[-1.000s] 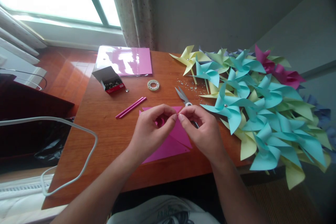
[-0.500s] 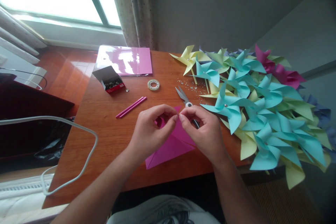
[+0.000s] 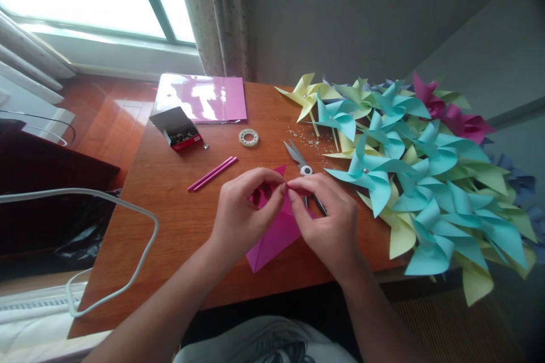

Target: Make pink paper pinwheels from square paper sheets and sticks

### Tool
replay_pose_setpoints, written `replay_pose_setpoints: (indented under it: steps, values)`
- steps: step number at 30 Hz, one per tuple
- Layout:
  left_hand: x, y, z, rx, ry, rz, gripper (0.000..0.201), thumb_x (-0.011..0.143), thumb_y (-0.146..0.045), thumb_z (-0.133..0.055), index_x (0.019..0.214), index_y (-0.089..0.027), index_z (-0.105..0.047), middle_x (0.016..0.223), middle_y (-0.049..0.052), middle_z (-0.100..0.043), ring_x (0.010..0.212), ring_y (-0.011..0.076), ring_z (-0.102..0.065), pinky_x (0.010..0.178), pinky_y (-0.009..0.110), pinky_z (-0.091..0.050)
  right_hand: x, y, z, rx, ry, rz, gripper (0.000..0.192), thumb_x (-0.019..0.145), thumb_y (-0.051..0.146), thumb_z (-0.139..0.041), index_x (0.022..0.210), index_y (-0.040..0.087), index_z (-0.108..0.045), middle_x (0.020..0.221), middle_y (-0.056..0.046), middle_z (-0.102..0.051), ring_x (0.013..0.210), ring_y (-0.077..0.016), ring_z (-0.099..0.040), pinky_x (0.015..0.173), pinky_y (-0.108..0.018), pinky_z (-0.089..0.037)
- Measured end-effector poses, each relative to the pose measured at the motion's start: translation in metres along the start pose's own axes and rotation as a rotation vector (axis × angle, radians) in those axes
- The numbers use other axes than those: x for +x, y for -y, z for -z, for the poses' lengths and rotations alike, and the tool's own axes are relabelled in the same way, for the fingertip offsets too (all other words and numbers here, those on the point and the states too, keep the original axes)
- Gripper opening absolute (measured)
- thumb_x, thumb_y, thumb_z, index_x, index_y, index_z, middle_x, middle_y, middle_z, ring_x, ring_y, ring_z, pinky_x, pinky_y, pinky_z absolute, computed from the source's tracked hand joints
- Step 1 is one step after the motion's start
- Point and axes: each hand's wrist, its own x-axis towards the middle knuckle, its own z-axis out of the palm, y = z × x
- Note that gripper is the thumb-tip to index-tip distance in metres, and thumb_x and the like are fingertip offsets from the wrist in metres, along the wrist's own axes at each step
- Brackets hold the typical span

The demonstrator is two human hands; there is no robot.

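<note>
A magenta paper sheet (image 3: 275,235) with crease lines sits beneath and between my hands, over the table's near part. My left hand (image 3: 249,207) is closed in a pinch at its upper part, thumb against forefinger. My right hand (image 3: 327,212) pinches there too, its fingertips meeting those of the left. The fingers hide the exact spot they grip. Behind the right hand lie open scissors (image 3: 305,170), blades pointing away and handles partly covered.
On the wooden table (image 3: 170,244) lie two pink sticks (image 3: 213,174), a tape roll (image 3: 248,137), an open small box (image 3: 181,133) and pink sheets in plastic (image 3: 204,96). Paper pinwheels (image 3: 370,173) crowd the right side. A white cable (image 3: 147,249) crosses the left edge.
The magenta sheet has turned slightly between my fingers, its near corner shifting right. Both hands have edged a little left, uncovering more of the scissors' handles.
</note>
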Motion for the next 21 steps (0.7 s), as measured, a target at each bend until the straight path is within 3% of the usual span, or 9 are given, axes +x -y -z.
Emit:
replay_pose_setpoints:
  steps: [4, 8, 21]
  values:
    - [0.0024, 0.0008, 0.0010, -0.098, 0.061, 0.065, 0.006, 0.087, -0.021, -0.068, 0.083, -0.017, -0.068, 0.068, 0.000, -0.065, 0.060, 0.0112, -0.055, 0.055, 0.024, -0.041, 0.0011, -0.0029, 0.0001, 0.117, 0.018, -0.163, 0.012, 0.090, 0.014, -0.065, 0.097, 0.022, -0.071, 0.087, -0.002, -0.070, 0.079, -0.0173, -0.067, 0.073, -0.030, -0.054]
    - [0.0033, 0.0018, 0.0018, -0.125, 0.083, 0.086, 0.007, 0.088, -0.022, -0.068, 0.083, -0.018, -0.069, 0.069, 0.000, -0.065, 0.061, 0.0114, -0.055, 0.054, 0.023, -0.040, 0.0008, -0.0054, 0.0004, 0.173, 0.039, -0.233, 0.010, 0.090, 0.018, -0.066, 0.097, 0.022, -0.071, 0.091, -0.002, -0.072, 0.082, -0.0176, -0.068, 0.074, -0.030, -0.055]
    - [0.0031, 0.0010, 0.0011, -0.087, 0.070, 0.096, 0.008, 0.087, -0.022, -0.067, 0.084, -0.017, -0.071, 0.071, 0.002, -0.069, 0.061, 0.0123, -0.058, 0.054, 0.022, -0.044, -0.0004, -0.0039, 0.0004, 0.087, 0.041, -0.183, 0.008, 0.092, 0.019, -0.063, 0.091, 0.022, -0.070, 0.084, -0.002, -0.070, 0.074, -0.0171, -0.065, 0.066, -0.029, -0.052]
